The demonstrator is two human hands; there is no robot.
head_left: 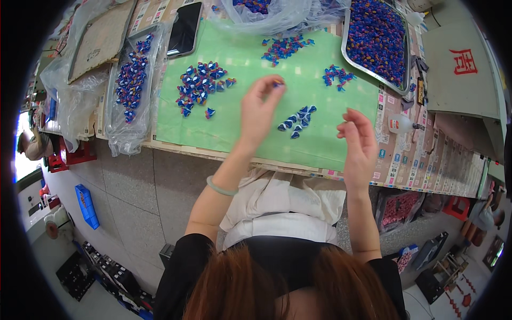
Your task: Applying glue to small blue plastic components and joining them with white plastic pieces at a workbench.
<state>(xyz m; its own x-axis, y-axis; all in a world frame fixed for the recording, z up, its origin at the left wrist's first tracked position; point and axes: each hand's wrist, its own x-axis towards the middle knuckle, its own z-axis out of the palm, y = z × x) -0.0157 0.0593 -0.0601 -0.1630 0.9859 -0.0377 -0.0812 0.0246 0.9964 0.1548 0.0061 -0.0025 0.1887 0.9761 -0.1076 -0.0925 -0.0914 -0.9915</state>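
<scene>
My left hand (258,112) is above the middle of a green mat (208,136), its thumb and fingertips pinched on a small dark blue piece (277,84). My right hand (360,140) is over the mat's right side, its fingers loosely curled and apart, with nothing visible in them. Between the hands lie several blue-and-white pieces (297,120) in short rows. Beyond them are a small cluster of blue bits (337,76) and a larger scatter of blue and reddish bits (287,49). Left of my left hand spreads a heap of blue, white and reddish pieces (198,86).
A metal tray (348,53) full of blue and reddish bits stands at the back right. A plastic-lined tray (110,109) and a black phone (184,29) are at the left. A clear plastic bag (298,21) lies at the back. A small white bottle (400,124) stands right of the mat.
</scene>
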